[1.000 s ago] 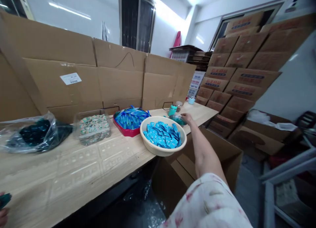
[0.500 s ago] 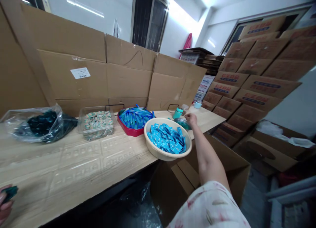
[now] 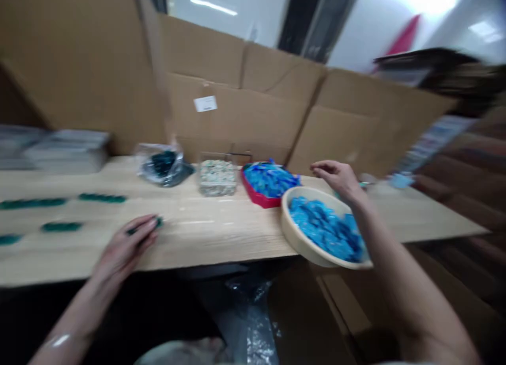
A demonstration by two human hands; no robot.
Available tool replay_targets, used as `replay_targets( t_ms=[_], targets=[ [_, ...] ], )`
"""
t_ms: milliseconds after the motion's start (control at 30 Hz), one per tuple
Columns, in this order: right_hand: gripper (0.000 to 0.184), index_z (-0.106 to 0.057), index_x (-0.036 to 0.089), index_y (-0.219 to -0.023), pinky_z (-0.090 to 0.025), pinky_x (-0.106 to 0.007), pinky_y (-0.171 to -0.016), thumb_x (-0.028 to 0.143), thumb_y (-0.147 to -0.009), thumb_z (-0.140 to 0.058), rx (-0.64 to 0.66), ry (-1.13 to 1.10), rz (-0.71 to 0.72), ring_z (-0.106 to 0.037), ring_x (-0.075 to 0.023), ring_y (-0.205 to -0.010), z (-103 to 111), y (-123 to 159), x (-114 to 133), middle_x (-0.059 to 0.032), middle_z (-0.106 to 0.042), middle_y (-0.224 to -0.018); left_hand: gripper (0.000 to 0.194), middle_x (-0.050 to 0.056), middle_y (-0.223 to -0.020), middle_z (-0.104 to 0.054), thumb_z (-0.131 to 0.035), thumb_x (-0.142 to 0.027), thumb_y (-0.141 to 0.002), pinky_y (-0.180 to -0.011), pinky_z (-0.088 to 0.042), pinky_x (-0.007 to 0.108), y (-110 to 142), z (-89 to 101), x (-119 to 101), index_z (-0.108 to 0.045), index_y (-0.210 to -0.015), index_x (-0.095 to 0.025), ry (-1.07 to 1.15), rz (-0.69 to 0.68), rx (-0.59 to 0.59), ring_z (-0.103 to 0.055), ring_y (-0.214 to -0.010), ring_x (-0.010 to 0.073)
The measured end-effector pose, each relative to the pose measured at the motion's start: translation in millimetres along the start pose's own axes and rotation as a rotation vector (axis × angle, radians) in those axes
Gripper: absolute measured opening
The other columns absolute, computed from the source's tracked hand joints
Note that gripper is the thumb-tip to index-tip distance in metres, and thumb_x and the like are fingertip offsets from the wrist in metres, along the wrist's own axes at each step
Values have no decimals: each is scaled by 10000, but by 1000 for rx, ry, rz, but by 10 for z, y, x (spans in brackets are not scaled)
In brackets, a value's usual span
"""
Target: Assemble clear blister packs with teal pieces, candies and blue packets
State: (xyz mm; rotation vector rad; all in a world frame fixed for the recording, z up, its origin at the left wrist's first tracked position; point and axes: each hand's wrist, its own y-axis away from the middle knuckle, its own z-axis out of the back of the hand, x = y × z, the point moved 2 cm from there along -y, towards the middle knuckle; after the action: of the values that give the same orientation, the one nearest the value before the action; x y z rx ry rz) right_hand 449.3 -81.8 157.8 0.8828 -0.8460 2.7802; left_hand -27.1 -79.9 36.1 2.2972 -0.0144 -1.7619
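My left hand (image 3: 128,244) is closed on a small dark green piece (image 3: 158,222), held low over the table's front part. My right hand (image 3: 336,178) is in a pinch above the far rim of a cream basin (image 3: 290,233); blur hides what its fingertips hold, if anything. Flat blue packets (image 3: 324,228) fill the basin. Beside it, a red tray (image 3: 261,199) carries a heap of blue slim pieces (image 3: 271,178). To the left stand a clear box (image 3: 217,188) of small pale pieces and a clear bag (image 3: 179,170) with dark green things.
Several dark green rows (image 3: 61,226) lie on the table (image 3: 221,238) at left, with pale stacks (image 3: 67,149) behind. A cardboard wall (image 3: 221,128) runs along the back. Below the front edge is an open carton (image 3: 300,312); stacked boxes (image 3: 478,165) stand right.
The view has swung left and is blurred. My right hand has left the green container beyond the basin and come back leftward, above the basin. My left hand, still holding the green piece, now shows fully.
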Motion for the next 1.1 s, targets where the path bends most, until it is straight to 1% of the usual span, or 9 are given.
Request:
replay_targets(
  t_ms=[67,167,233,300,433,600,767,900,1100],
  targets=[
    [296,-676,166,-1008,-515,-287,-703,348,-787,-600,211,-190,202,-641,-167,-751,-482,260,792,-68,-702,-885,303,-8,-666,-642,-783,-176,-604,-462,-452,117,45,135,-1,-659,-877,-138,81,-6,39,-570,-495,43],
    [266,-666,175,-1023,-521,-293,-716,327,-830,-563,446,-348,423,-645,-166,-778,-1172,786,1837,-75,-688,-968,314,-26,-570,-587,-767,-250,-639,-404,-359,117,47,162,-31,-656,-905,-125,137,-166,135,-489,-441,26],
    [263,-657,171,-1046,-518,-291,-742,291,-830,-568,480,-422,470,-644,-164,-805,-1626,1050,2315,-86,-676,-1022,317,-28,-557,-574,-757,-280,-651,-391,-328,131,54,181,-57,-652,-906,-125,143,-232,139,-466,-429,29],
    [262,-661,165,-1037,-522,-274,-727,283,-816,-585,546,-552,449,-649,-151,-776,-2067,1189,2613,-82,-679,-990,317,-28,-559,-571,-753,-299,-652,-388,-307,143,83,263,-100,-647,-898,-129,143,-280,113,-452,-420,30],
    [246,-704,175,-905,-541,-275,-693,361,-752,-653,705,-895,308,-656,-158,-757,-2696,1235,2918,-54,-688,-880,321,-20,-569,-572,-731,-346,-674,-392,-288,156,143,627,-214,-645,-897,-131,156,-306,40,-433,-415,30],
    [300,-706,172,-914,-542,-310,-712,398,-717,-681,866,-1100,196,-660,-154,-722,-3059,1269,3197,-46,-699,-851,375,53,-815,-638,-681,-419,-712,-384,-247,174,187,1114,-310,-662,-954,-132,129,-305,-25,-435,-463,29],
    [290,-693,152,-887,-537,-292,-669,376,-704,-701,930,-1085,218,-633,-132,-639,-3264,1347,3398,-32,-689,-735,356,-50,-490,-467,-680,-414,-715,-403,-202,179,221,1348,-298,-669,-925,-127,48,-342,-64,-327,-411,31],
    [256,-693,164,-845,-542,-289,-651,381,-709,-695,923,-1089,237,-622,-126,-619,-3338,1384,3491,-26,-679,-752,391,-45,-472,-462,-638,-447,-741,-408,-237,183,232,1437,-284,-673,-950,-118,-74,-346,-146,-348,-412,46],
    [192,-698,186,-851,-531,-281,-643,348,-816,-600,711,-972,501,-612,-131,-650,-3344,1423,3509,-45,-641,-829,413,-45,-467,-472,-615,-477,-742,-409,-281,187,183,1496,-263,-677,-979,-144,-231,-354,-206,-384,-411,65]
  ],
)
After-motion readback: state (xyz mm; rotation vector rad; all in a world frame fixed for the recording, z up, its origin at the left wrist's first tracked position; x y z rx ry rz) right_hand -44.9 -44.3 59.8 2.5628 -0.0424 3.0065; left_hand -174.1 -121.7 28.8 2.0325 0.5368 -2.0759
